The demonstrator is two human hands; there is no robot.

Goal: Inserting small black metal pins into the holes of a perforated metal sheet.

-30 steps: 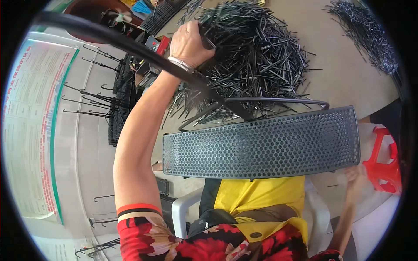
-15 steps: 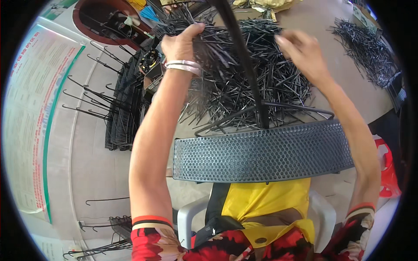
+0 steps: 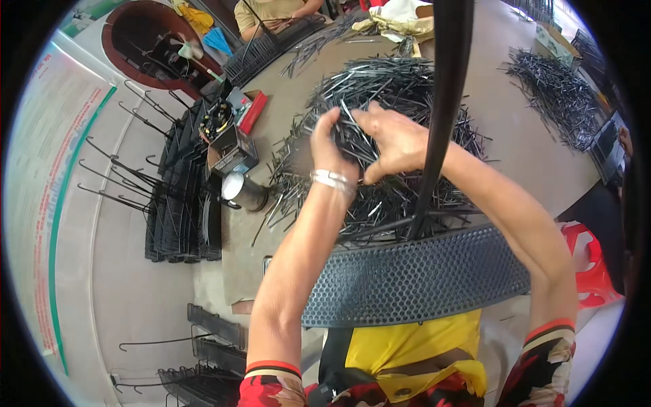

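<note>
A big heap of thin black metal rods point(image 3: 400, 88) covers the middle of the beige table point(image 3: 502, 115). My left hand point(image 3: 330, 139) and my right hand point(image 3: 393, 139) meet above the heap, both closed on one bundle of rods point(image 3: 352, 136). A silver bracelet sits on my left wrist. A perforated dark grey mesh panel point(image 3: 413, 278) lies across my lap at the table's near edge. A long black handle point(image 3: 444, 102) rises from it past my right hand.
Stacked mesh panels with hooks point(image 3: 180, 197) stand on the floor at the left. A small box point(image 3: 230, 152) and a metal can point(image 3: 244, 191) sit at the table's left edge. Another rod pile point(image 3: 556, 88) lies far right. Another person point(image 3: 271, 12) works across the table. Red stool point(image 3: 588, 264) at right.
My right hand has come up from the side onto the heap and joined my left hand on a bundle of rods. The view has shifted down and closer to the table.
</note>
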